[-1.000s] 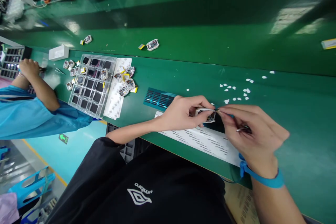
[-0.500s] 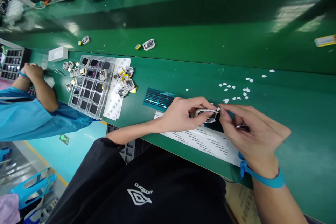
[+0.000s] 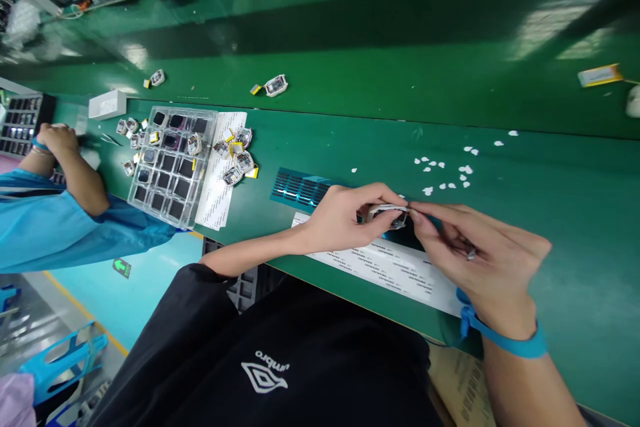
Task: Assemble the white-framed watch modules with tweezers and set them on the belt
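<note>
My left hand (image 3: 345, 217) grips a small white square electronic module (image 3: 387, 213) just above the green bench. My right hand (image 3: 480, 257) meets it from the right, thumb and forefinger pinched at the module's right edge, with thin metal tweezers (image 3: 469, 253) tucked in the palm. A blue strap (image 3: 500, 340) circles my right wrist. Under both hands lies a white printed sheet (image 3: 380, 267).
A clear compartment tray (image 3: 170, 160) with dark parts stands at the left, several loose modules (image 3: 237, 153) beside it. A blue-green strip sheet (image 3: 300, 187) lies left of my hands, white scraps (image 3: 445, 173) beyond them. A co-worker's arm (image 3: 75, 167) in a blue sleeve works at far left.
My right fingers have slid closer along the module's right edge and my right hand has turned slightly. The view has shifted a little to the right. The co-worker's hand has moved leftward.
</note>
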Tool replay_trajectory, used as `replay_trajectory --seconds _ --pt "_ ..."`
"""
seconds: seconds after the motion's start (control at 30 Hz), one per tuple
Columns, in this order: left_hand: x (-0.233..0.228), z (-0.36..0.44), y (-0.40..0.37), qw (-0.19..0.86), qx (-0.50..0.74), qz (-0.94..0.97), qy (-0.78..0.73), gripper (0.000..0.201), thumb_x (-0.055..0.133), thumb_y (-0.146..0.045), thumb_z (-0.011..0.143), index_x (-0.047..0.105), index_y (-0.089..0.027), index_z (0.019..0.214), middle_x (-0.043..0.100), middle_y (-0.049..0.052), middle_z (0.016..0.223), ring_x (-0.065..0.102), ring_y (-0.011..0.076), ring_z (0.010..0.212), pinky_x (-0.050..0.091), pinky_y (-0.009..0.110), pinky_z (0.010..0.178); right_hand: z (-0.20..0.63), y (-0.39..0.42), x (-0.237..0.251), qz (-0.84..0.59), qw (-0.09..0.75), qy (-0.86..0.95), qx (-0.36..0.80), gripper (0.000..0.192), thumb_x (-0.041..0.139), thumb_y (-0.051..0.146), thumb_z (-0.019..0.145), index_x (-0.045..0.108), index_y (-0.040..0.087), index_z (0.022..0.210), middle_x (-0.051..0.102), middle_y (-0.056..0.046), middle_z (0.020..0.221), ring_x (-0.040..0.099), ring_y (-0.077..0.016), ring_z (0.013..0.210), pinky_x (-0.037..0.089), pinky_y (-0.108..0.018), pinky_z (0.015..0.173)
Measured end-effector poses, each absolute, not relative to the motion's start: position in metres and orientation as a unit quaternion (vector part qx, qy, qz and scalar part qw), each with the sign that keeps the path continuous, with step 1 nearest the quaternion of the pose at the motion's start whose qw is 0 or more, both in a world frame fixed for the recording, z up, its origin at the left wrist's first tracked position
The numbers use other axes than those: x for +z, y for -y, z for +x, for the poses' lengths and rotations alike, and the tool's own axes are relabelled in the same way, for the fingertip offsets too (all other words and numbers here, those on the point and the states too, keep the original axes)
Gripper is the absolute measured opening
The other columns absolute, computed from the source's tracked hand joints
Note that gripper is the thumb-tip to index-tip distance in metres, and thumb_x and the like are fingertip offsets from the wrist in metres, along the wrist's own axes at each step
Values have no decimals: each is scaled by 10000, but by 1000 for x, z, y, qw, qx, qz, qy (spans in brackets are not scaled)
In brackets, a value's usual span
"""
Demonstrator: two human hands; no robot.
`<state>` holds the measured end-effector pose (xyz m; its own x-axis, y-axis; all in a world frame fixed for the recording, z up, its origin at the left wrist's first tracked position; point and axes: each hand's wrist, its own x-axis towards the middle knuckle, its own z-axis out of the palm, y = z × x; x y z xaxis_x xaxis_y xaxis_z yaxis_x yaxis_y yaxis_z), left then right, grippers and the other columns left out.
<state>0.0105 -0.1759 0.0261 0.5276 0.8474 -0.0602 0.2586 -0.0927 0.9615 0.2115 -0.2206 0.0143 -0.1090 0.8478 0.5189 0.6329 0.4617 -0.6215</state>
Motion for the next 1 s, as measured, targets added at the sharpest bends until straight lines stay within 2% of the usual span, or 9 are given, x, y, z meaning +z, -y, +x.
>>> replay_trajectory --seconds 0.27,0.47,0.7,0.77,0.9,0.93,1.0 --pt "26 8 176 493 271 722 -402 198 584 -326 994 723 -198 1055 742 -3 769 606 85 610 506 201 619 211 220 17 -504 435 735 132 263 759 123 908 791 291 1108 490 100 577 413 -47 485 377 -207 487" --pt "23 9 176 481 288 729 -393 233 566 -349 998 722 -185 1055 703 -9 743 563 82 597 491 208 621 209 220 17 -508 420 746 92 241 747 117 914 783 282 1086 572 95 587 441 -43 477 374 -216 489" --pt "25 9 176 515 290 707 -389 201 587 -328 983 717 -184 1037 691 -13 734 598 80 596 488 212 607 208 220 17 -522 405 749 47 205 723 105 909 781 258 1033 527 93 534 449 -61 470 344 -243 463" --pt "25 10 176 534 298 687 -392 188 600 -315 971 717 -179 1029 693 -7 747 613 79 593 492 210 595 210 219 16 -537 413 735 30 253 718 98 909 785 257 1094 521 95 540 439 -57 469 348 -234 468" --pt "20 11 173 619 313 609 -384 223 620 -316 965 707 -160 1099 710 18 825 679 97 615 495 207 552 215 221 12 -606 429 669 37 512 719 120 918 702 305 1395 454 122 524 376 -69 438 402 -240 504" --pt "18 11 172 627 319 600 -381 237 625 -304 961 708 -157 1127 709 21 846 671 93 611 492 209 550 216 221 11 -606 430 668 45 559 732 132 916 673 322 1438 477 123 529 379 -73 434 412 -244 504" --pt "16 10 170 624 324 600 -381 252 630 -267 953 715 -162 1165 697 15 862 620 77 596 488 216 562 217 222 9 -576 425 697 45 564 763 151 909 675 347 1430 654 88 635 469 -76 456 443 -248 505"
